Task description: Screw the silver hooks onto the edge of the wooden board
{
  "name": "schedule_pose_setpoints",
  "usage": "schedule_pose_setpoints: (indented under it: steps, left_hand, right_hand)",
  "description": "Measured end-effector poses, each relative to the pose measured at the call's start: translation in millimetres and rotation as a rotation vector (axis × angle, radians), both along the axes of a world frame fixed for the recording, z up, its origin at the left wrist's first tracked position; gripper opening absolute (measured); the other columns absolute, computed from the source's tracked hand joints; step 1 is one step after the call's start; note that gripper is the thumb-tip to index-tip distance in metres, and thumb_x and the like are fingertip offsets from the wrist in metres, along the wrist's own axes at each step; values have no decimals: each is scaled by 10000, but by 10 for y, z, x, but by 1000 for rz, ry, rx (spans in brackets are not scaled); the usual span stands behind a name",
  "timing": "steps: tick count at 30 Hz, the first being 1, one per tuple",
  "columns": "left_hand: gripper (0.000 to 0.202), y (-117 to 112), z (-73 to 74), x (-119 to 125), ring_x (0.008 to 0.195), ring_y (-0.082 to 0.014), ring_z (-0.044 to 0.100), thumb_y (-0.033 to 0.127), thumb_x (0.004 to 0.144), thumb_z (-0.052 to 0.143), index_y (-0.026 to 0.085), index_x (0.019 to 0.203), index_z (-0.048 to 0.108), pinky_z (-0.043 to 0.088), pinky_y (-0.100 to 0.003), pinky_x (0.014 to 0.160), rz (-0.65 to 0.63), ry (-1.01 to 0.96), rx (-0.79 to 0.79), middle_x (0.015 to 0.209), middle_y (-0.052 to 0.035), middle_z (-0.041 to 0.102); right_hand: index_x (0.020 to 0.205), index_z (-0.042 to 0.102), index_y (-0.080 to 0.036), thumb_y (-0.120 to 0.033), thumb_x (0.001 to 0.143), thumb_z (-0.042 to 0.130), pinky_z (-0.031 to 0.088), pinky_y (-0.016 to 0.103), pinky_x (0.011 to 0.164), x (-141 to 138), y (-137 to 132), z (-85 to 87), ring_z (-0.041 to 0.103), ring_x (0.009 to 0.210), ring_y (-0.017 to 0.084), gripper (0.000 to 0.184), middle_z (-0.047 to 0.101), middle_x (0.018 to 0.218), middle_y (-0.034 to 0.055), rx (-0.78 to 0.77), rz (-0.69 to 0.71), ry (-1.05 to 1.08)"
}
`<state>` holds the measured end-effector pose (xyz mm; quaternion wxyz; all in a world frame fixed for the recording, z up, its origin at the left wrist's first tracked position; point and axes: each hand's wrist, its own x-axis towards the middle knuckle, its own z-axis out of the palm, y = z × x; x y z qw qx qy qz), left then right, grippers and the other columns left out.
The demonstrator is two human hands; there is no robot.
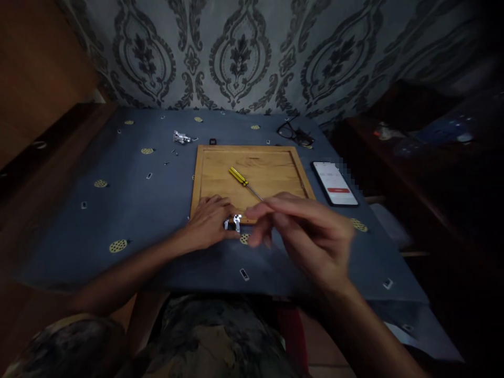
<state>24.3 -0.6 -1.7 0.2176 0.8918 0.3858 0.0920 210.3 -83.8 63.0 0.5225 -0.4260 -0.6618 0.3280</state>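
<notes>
Just below centre, the left hand [208, 223] holds one silver part [237, 220]; the right hand [311, 231] shows a narrow pinch (on what, I cannot tell) by one yellow screwdriver [238, 176], mid-frame over one board [275, 165]

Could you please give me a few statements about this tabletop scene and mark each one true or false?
1. The phone lies to the right of the wooden board. True.
2. The screwdriver has a red handle. False: its handle is yellow with black.
3. The left hand touches a small shiny metal piece. True.
4. The glasses lie on the wooden board. False: they lie on the tablecloth, beyond the board, near the wall.
5. The phone's screen is lit. True.
</notes>
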Motion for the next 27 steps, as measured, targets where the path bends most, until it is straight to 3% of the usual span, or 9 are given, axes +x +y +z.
schedule_pose_setpoints:
  steps: [2, 5, 8, 12, 15, 17, 20, 24, 27]
  left_hand:
    - [247, 3, 18, 11, 1193, -305, 589, 352, 876, 809, 202, 1050, 718, 423, -459, 1038, 4, 18, -6, 1180, -65, 703]
    - [301, 14, 43, 31, 1164, -309, 599, 388, 843, 853, 197, 1032, 718, 430, -450, 1009, 6, 47, 0, 1131, -62, 704]
    - [316, 19, 53, 42, 1119, -301, 606, 403, 829, 871, 190, 1002, 714, 430, -439, 985, 0, 69, 1, 1059, -50, 697]
    - [301, 19, 46, 40, 1103, -290, 601, 410, 838, 866, 190, 969, 709, 427, -427, 976, -13, 61, 17, 1052, -40, 690]
    - [317, 24, 42, 38, 1108, -288, 598, 415, 829, 877, 192, 983, 712, 427, -423, 975, -13, 74, 14, 1071, -38, 694]
    - [330, 29, 37, 38, 1109, -289, 596, 421, 826, 880, 192, 995, 712, 428, -424, 973, -13, 83, 13, 1073, -37, 693]
    - [332, 32, 21, 34, 1106, -286, 593, 422, 834, 873, 195, 1012, 709, 425, -426, 978, -20, 68, 21, 1069, -35, 687]
    - [338, 26, 13, 29, 1105, -289, 592, 429, 832, 876, 189, 1004, 712, 422, -428, 975, -21, 64, 17, 1055, -39, 683]
    - [352, 23, 28, 32, 1100, -295, 597, 431, 820, 887, 194, 1018, 719, 425, -435, 967, -23, 68, 14, 1045, -36, 685]
  right_hand:
    - [1171, 759, -338, -284, 1014, 552, 608, 354, 625, 34, 181, -258, 744, 693, 175, 265, 803, 1030, 28, -9, -27, -29]
    - [1105, 758, -253, -314, 969, 569, 596, 338, 640, 141, 402, -666, 739, 766, 200, 241, 772, 959, 57, -3, -151, -344]
    - [1086, 749, -217, -319, 974, 521, 557, 353, 626, 303, 558, -885, 694, 743, 217, 274, 720, 918, 93, -22, -271, -448]
    - [1132, 729, -220, -340, 939, 580, 542, 386, 705, 397, 769, -877, 671, 748, 228, 272, 694, 989, 94, -68, -338, -582]
    - [1163, 723, -217, -368, 935, 612, 526, 410, 766, 314, 987, -827, 683, 866, 278, 296, 682, 1120, 129, -118, -346, -679]
    - [1097, 732, -205, -358, 920, 631, 510, 423, 761, 231, 1142, -825, 677, 885, 303, 254, 675, 1166, 153, -157, -335, -720]
    - [923, 712, -203, -266, 884, 653, 492, 428, 766, 150, 1313, -854, 666, 856, 307, 96, 700, 1067, 146, -199, -302, -735]
    - [838, 621, -211, -176, 854, 642, 492, 415, 756, 188, 1320, -825, 662, 824, 285, 44, 695, 916, 110, -207, -289, -641]
    - [935, 559, -238, -271, 912, 640, 506, 346, 651, 253, 1156, -716, 645, 699, 200, 90, 671, 881, 42, -190, -278, -497]
